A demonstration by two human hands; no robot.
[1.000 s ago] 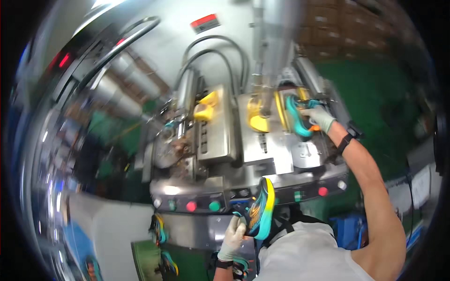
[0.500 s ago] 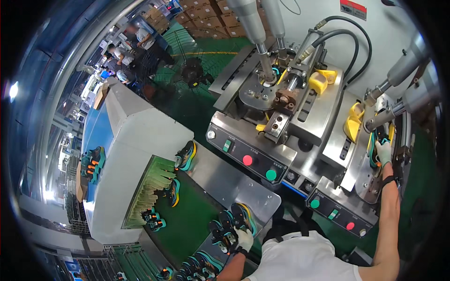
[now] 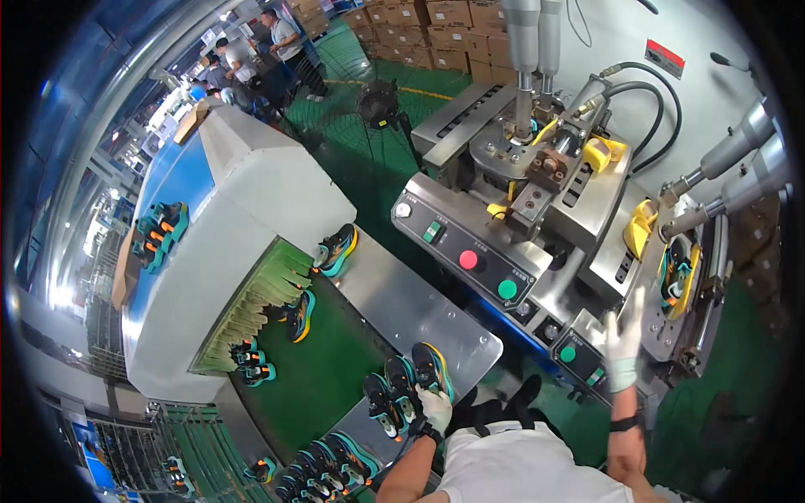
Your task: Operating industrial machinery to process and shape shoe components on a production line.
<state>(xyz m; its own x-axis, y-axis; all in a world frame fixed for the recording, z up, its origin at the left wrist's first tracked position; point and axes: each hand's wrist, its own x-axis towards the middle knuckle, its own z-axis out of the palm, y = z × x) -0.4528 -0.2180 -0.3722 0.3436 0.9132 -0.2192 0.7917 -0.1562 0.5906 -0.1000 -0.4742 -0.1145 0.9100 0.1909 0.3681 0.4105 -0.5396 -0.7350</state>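
Note:
In a pale glove, my left hand grips the near end of a black sports shoe with a teal and yellow sole, at the near end of the metal shelf. Two similar shoes lie close beside it on the left. My right hand, gloved too and slightly blurred, is raised over the right control panel. Its fingers are stretched out and hold nothing. Beyond it, another shoe sits in the right station of the press, below slanted metal cylinders and beside yellow pads.
A conveyor with a white hood and a fringed opening carries shoes on its green belt. More shoes line up at lower left. The left press station stands ahead; a floor fan, cartons and several people are behind.
My right hand has let go of the shoe in the right press station and drawn back to the left, toward me. My left hand stays at the same shoe. The whole view has shifted slightly.

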